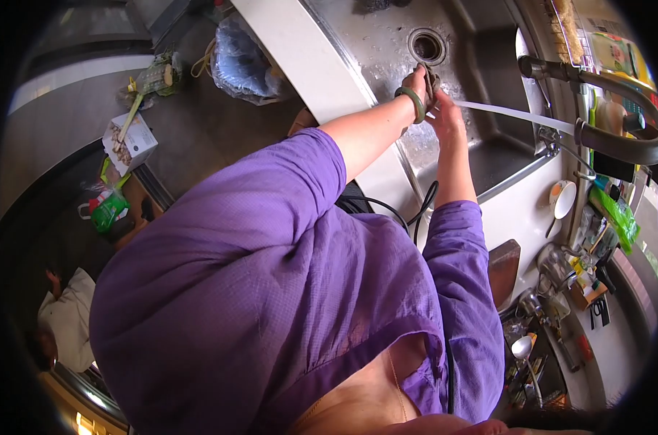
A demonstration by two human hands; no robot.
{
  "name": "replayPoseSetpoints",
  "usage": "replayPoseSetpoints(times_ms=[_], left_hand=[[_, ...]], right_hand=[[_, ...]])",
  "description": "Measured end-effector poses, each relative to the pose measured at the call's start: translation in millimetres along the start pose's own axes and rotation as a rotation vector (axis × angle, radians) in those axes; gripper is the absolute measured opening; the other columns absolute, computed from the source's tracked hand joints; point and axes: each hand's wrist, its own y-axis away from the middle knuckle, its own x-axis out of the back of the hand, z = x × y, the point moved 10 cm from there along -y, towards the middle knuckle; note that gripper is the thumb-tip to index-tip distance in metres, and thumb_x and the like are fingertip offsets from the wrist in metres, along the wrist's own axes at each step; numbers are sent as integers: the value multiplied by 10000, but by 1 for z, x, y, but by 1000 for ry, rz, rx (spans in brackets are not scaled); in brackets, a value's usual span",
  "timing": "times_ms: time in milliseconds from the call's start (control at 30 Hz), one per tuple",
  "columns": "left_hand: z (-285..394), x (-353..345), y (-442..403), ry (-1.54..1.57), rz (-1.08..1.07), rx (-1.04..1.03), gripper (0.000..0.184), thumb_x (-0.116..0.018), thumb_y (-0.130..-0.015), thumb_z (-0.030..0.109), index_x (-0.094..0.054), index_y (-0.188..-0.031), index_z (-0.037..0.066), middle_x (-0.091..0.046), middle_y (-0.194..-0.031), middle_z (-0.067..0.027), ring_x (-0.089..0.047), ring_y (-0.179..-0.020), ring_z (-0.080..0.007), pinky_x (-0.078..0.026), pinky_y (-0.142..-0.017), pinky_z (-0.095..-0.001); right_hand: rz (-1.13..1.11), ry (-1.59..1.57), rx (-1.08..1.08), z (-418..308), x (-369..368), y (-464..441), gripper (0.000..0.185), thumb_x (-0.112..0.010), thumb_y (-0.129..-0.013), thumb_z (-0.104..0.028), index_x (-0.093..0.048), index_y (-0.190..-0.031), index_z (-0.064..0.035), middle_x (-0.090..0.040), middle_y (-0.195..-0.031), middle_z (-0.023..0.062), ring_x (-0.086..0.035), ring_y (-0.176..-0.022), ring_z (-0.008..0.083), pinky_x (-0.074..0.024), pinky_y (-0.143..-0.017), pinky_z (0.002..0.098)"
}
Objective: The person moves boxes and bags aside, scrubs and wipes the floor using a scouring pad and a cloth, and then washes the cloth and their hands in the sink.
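Over the steel sink, my left hand, with a green bangle at the wrist, is closed around a small brownish, wet-looking thing. Its kind is too small to make out. My right hand is just beside it, fingers bent in against the same thing, which they partly hide. From the curved faucet a stream of water reaches my right hand. The round drain lies just beyond my hands.
A white counter edge runs along the sink. At left are a bin with a blue liner, a box and a green bag. A white ladle-like bowl, a board and several utensils are at right.
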Motion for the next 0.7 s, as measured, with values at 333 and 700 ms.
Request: replayPoseSetpoints(times_ms=[333,700], left_hand=[[-15,-22,16,-294,-209,100,198,-535,-855,252,-603,-919,78,-635,-867,-124,-633,-746,-241,-526,-594,-360],[49,28,45,-625,460,-338,197,-496,-790,58,-632,-932,35,-653,-904,-104,-615,-840,-220,-470,-776,-321]], right_hand=[[246,-302,375,-27,43,-2,388,-599,-848,-108,-448,-1201,-52,-579,-935,70,-595,-790,186,-521,-625,332],[228,-193,675,-85,50,51,249,-508,-870,-12,-523,-1118,-33,-618,-925,58,-607,-822,174,-512,-670,284]])
